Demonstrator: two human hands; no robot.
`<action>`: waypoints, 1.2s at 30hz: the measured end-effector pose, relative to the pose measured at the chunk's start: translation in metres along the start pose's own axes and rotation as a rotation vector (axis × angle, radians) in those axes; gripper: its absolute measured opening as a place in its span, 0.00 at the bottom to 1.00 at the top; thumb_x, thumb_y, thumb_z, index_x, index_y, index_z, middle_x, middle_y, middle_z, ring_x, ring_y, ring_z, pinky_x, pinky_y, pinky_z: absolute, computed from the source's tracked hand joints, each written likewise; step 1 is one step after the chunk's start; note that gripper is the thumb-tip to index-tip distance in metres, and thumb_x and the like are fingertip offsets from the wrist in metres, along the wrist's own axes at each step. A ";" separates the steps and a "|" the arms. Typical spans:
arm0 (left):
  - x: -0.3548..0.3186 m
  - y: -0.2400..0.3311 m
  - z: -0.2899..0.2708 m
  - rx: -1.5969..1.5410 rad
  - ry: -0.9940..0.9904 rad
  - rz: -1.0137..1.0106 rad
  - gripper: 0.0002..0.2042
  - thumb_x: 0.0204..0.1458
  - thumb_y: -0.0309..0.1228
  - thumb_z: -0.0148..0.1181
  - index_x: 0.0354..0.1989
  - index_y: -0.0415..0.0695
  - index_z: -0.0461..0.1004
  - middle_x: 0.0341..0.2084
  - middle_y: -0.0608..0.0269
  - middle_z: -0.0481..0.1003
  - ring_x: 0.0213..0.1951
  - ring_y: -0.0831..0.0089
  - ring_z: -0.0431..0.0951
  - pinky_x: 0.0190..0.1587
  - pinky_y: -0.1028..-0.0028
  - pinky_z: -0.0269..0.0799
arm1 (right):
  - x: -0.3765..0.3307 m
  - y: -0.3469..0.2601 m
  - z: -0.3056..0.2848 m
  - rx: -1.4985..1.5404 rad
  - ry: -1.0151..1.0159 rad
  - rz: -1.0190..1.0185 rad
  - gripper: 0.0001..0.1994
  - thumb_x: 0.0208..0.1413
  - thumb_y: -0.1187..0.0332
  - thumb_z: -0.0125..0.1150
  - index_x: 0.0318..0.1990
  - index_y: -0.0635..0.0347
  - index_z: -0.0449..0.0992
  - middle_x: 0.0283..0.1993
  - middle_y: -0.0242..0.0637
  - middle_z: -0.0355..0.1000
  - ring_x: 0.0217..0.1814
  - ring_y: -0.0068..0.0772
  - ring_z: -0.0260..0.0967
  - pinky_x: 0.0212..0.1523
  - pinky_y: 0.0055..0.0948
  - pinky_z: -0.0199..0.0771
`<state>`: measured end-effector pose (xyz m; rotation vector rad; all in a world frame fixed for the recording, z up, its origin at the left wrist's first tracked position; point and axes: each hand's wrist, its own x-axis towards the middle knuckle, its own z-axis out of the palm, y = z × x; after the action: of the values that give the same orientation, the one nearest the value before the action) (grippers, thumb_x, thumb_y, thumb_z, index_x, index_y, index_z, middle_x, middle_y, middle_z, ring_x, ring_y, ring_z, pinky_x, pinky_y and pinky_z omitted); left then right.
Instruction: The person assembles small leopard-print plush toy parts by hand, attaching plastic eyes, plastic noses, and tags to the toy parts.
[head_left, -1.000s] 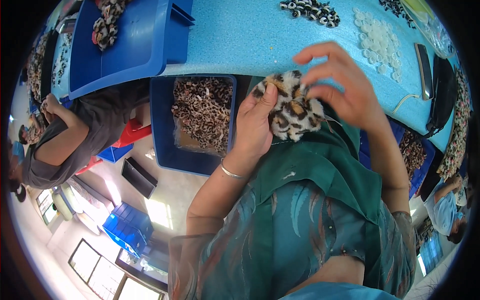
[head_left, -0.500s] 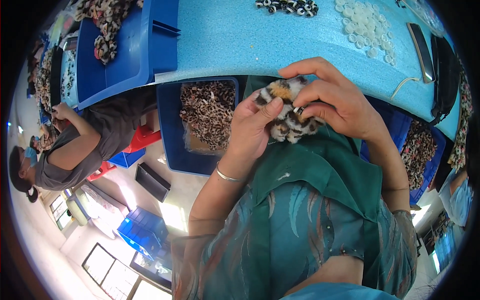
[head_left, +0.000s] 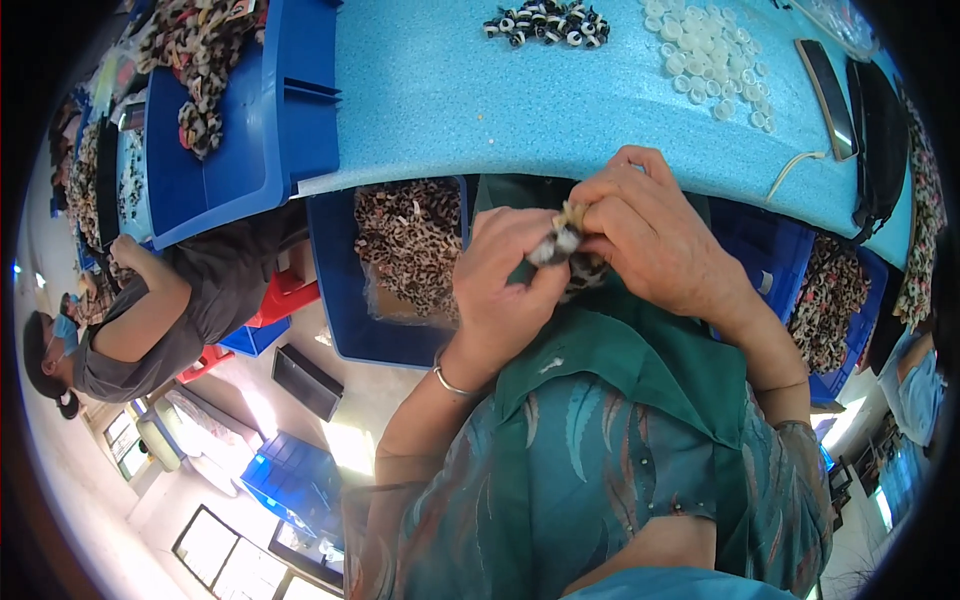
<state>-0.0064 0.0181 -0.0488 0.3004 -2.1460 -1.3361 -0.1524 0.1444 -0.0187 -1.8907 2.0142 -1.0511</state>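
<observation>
Here are the two hands, close together over the lap, the left hand (head_left: 508, 262) and the right hand (head_left: 655, 238) both clamped on one leopard-print furry piece (head_left: 562, 247), thumbs and fingers squeezing from either side, so little of it shows. It sits just past the near edge of the surface (head_left: 420, 110), above the green apron (head_left: 610, 345); that low hold likely keeps it in close view, elbows free. What the right fingertips press is hidden. Up on the surface, the black-and-white beads (head_left: 548, 22) lie in one heap and the translucent rings (head_left: 700, 55) in another, apart, probably so neither kind mixes and both are within reach. Over on the left, a blue tray (head_left: 235, 185) carries a plush heap (head_left: 195, 55), while a deep blue bin (head_left: 335, 300) stands below the edge, perhaps to spare room above. And the textures: short, soft pile in cream, black and tan between the fingers; hard, glossy rounds in the bead heap; milky, smooth, cup-like rings beside it; stiff, ribbed plastic for the tray; thin, creased cloth for the apron; and a speckled blue sheen across the surface.
</observation>
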 end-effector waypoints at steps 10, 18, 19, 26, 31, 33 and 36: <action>0.016 0.020 -0.017 0.177 -0.169 0.383 0.14 0.40 0.28 0.66 0.38 0.43 0.75 0.40 0.58 0.78 0.38 0.64 0.80 0.40 0.67 0.64 | -0.028 0.002 -0.008 0.169 0.179 -0.131 0.17 0.43 0.80 0.65 0.42 0.57 0.71 0.37 0.36 0.69 0.34 0.38 0.69 0.50 0.51 0.69; -0.005 0.006 0.010 -0.443 -0.133 -0.159 0.16 0.39 0.16 0.69 0.36 0.42 0.72 0.34 0.58 0.77 0.39 0.63 0.78 0.43 0.66 0.69 | -0.020 0.006 -0.003 0.208 0.173 -0.018 0.10 0.41 0.76 0.62 0.35 0.59 0.75 0.36 0.36 0.70 0.37 0.38 0.68 0.49 0.43 0.65; -0.006 0.003 0.013 -0.460 -0.146 -0.146 0.16 0.39 0.16 0.69 0.36 0.42 0.72 0.34 0.58 0.77 0.39 0.63 0.78 0.43 0.66 0.69 | -0.020 0.007 -0.003 0.245 0.149 0.058 0.10 0.41 0.76 0.63 0.35 0.57 0.74 0.36 0.36 0.70 0.39 0.39 0.68 0.47 0.40 0.65; 0.002 0.001 0.014 -0.480 -0.246 -0.231 0.15 0.37 0.19 0.73 0.33 0.42 0.75 0.29 0.60 0.77 0.33 0.68 0.75 0.37 0.72 0.68 | -0.034 0.009 -0.008 0.784 0.013 0.298 0.06 0.51 0.71 0.63 0.36 0.61 0.75 0.36 0.36 0.69 0.41 0.37 0.65 0.44 0.34 0.65; 0.008 0.003 0.015 -0.312 -0.394 -0.292 0.16 0.37 0.16 0.68 0.37 0.41 0.78 0.32 0.62 0.77 0.34 0.69 0.76 0.37 0.75 0.70 | -0.043 0.027 -0.033 0.278 0.310 0.445 0.05 0.54 0.75 0.61 0.37 0.61 0.79 0.33 0.38 0.70 0.40 0.33 0.67 0.45 0.33 0.65; 0.007 0.005 0.013 -0.305 -0.447 -0.352 0.17 0.37 0.14 0.66 0.39 0.42 0.79 0.34 0.62 0.77 0.35 0.70 0.76 0.37 0.76 0.71 | -0.038 0.049 -0.039 -0.233 0.521 0.435 0.07 0.51 0.75 0.64 0.38 0.58 0.79 0.31 0.34 0.70 0.36 0.36 0.67 0.42 0.34 0.61; 0.003 0.002 0.012 -0.343 -0.511 -0.382 0.18 0.38 0.14 0.65 0.40 0.42 0.79 0.35 0.60 0.77 0.37 0.70 0.77 0.37 0.77 0.72 | -0.044 0.073 -0.047 -0.563 0.485 0.401 0.08 0.48 0.72 0.66 0.38 0.55 0.79 0.30 0.31 0.68 0.34 0.34 0.65 0.38 0.34 0.58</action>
<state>-0.0161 0.0267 -0.0498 0.2562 -2.2699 -2.1613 -0.2306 0.1975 -0.0426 -1.3921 3.0692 -0.9597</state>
